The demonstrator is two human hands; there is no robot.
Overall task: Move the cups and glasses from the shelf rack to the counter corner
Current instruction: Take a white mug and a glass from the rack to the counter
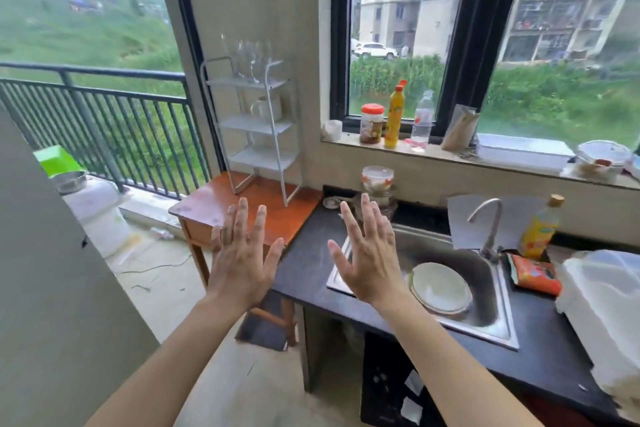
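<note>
A white shelf rack (257, 125) stands on a small wooden table (214, 199) against the wall. Several clear stemmed glasses (250, 57) stand on its top shelf. A white mug (266, 107) sits on the shelf below. My left hand (240, 253) and my right hand (369, 253) are raised side by side in front of me, backs up, fingers spread, holding nothing. Both are well short of the rack. The black counter's corner (317, 236) lies between the hands, beside the table.
A steel sink (485, 305) with a tap (490, 225) holds a white plate (440, 286). Jars and lidded tubs (377, 189) stand at the counter's back corner. Bottles (394, 116) line the window sill. A balcony railing (104, 121) runs on the left.
</note>
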